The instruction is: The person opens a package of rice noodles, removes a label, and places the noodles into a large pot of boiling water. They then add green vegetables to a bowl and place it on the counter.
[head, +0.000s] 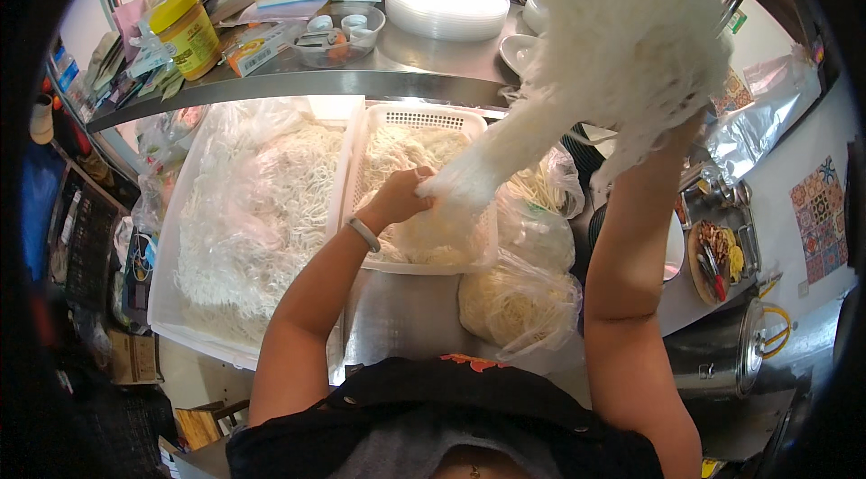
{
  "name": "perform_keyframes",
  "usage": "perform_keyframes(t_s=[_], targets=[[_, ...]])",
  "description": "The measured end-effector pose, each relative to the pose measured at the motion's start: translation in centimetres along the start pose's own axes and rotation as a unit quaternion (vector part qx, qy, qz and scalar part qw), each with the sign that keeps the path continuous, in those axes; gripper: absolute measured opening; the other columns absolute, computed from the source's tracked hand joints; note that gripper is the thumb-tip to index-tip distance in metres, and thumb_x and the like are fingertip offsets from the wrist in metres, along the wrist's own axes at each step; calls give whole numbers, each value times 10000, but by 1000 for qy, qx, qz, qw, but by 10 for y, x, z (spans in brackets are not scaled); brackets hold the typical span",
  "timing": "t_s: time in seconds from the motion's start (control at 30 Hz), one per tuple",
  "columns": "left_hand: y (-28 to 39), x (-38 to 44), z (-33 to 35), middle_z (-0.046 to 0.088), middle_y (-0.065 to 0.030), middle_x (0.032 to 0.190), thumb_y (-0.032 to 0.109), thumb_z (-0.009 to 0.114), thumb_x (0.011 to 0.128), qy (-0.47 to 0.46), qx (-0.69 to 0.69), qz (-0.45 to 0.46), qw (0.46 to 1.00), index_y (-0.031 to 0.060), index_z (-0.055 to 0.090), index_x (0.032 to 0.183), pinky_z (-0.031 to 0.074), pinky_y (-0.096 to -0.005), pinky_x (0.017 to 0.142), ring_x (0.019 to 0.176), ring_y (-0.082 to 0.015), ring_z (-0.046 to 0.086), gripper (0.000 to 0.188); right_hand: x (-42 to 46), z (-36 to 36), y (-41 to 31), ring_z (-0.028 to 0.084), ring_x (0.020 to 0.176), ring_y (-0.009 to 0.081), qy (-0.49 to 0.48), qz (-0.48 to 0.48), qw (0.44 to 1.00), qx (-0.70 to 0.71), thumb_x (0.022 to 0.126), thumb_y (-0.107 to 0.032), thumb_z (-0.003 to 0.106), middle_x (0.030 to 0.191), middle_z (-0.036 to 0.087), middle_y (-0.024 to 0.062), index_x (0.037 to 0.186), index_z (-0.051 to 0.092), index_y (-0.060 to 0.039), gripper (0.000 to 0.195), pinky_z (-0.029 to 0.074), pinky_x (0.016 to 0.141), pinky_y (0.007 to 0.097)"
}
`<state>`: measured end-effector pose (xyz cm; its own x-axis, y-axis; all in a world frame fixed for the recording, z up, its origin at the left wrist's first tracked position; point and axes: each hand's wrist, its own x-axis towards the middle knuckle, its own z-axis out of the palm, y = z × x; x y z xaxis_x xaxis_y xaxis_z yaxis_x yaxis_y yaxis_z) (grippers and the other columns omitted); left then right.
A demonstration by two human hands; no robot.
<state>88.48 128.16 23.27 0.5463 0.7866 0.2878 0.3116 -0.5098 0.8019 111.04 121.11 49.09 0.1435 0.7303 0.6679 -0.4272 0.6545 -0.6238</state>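
Note:
A large clump of white noodles (622,39) hangs in the air at the upper right, with loose strands trailing from it. My right hand (689,127) is raised up against this clump and bears it; the noodles hide its fingers. A stretched hank of the same noodles slopes down to my left hand (402,196), which grips its lower part and wears a bangle at the wrist. Below the left hand stands a white perforated plastic basket (423,269) with pale noodles in it. To its left, a wide white plastic tub (166,296) is full of noodles (270,201), partly under clear plastic film.
Clear bags of noodles (517,306) sit right of the basket on the steel counter (399,316). A steel shelf (433,63) above holds clear plastic lids (446,5), a yellow-lidded jar (186,32) and a clear bowl (338,39). A lidded steel pot (720,350) stands lower right.

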Motion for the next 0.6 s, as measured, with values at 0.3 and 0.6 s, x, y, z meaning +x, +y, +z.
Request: perform_keyframes(t_s=[0.3, 0.6], targets=[[68, -1, -64, 463, -101, 1166, 97, 688, 659, -7, -235, 82, 968, 3, 378, 1218, 324, -311, 940, 1105, -205, 423, 646, 16, 42, 28, 530, 999, 223, -27, 47, 997, -48, 865, -311, 470, 1128, 527, 94, 1171, 456, -55, 400, 466, 833, 377], [69, 7, -3, 599, -61, 825, 110, 660, 728, 151, -153, -4, 977, 28, 499, 1025, 457, -261, 621, 706, -133, 569, 348, -9, 6, 52, 452, 1100, 255, -98, 120, 955, 254, 898, -329, 387, 1198, 478, 93, 1215, 429, -80, 406, 394, 923, 415]])
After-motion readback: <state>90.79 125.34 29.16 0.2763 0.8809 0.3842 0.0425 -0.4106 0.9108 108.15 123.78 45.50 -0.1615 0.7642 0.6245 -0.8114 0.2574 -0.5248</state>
